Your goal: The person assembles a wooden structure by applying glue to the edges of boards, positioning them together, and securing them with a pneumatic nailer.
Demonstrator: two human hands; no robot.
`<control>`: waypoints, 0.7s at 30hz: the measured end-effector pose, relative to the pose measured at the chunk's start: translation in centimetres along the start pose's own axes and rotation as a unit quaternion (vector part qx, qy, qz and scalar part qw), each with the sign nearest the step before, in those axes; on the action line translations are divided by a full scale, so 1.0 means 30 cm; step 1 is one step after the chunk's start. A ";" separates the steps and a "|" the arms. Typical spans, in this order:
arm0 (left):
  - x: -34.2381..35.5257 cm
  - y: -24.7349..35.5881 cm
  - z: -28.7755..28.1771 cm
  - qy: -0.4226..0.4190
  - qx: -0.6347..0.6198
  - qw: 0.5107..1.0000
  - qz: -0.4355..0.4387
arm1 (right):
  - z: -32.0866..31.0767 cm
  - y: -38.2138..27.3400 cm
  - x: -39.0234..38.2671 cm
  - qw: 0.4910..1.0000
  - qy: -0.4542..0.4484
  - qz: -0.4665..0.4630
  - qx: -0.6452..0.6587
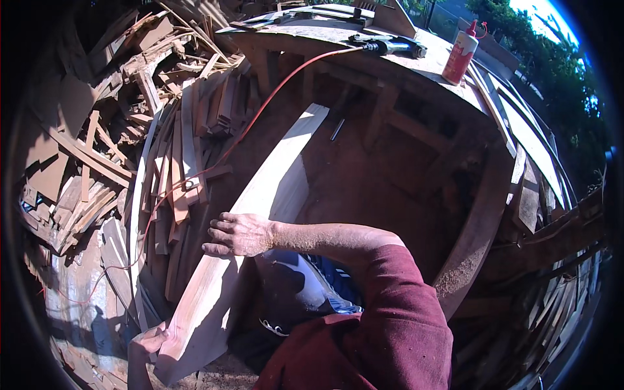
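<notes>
A long, pale wooden plank (276,172) slants from the lower left up to the middle, its far end near the workbench. My right hand (242,234) lies across the plank's middle, with the fingers closed over its left edge. Down at the near end, my left hand (153,338) grips the plank's left side; part of its fingers is hidden. Sawdust clings to my right forearm. My leg shows beside the plank, partly covered by my right arm and dark red sleeve.
Ahead stands a workbench (325,29) with a dark hand tool (396,47) and a red-and-white squeeze bottle (459,55). An orange hose (260,114) runs from the tool down to the left. Stacked offcuts (179,156) fill the left side. A curved wooden piece (478,240) stands at right.
</notes>
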State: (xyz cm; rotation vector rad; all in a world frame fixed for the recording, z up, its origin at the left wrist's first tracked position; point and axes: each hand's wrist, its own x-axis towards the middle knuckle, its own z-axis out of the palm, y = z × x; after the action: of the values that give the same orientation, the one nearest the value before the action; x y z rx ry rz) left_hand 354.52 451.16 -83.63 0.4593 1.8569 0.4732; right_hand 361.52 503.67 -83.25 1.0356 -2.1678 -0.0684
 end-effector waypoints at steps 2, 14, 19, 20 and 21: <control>0.085 0.224 0.033 0.027 -0.098 0.986 0.130 | 0.046 -0.029 0.043 1.000 0.024 0.000 0.005; 0.331 0.798 0.273 0.367 0.228 0.899 0.074 | 0.022 -0.037 -0.021 0.997 -0.017 0.051 0.063; 0.331 0.778 0.250 0.375 0.222 0.899 0.048 | -0.209 0.410 -0.348 0.863 0.228 0.428 0.139; 0.338 0.768 0.249 0.372 0.229 0.899 0.041 | -0.208 0.512 -0.428 0.751 0.290 0.563 0.188; 0.349 0.761 0.244 0.366 0.230 0.901 0.041 | -0.182 0.614 -0.509 0.735 0.269 0.605 0.148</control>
State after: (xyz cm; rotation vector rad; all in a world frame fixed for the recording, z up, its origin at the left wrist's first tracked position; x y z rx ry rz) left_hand 360.07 476.68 -82.09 0.7476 2.7119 0.2662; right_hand 359.22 528.08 -82.00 -0.3779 -1.9003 1.0684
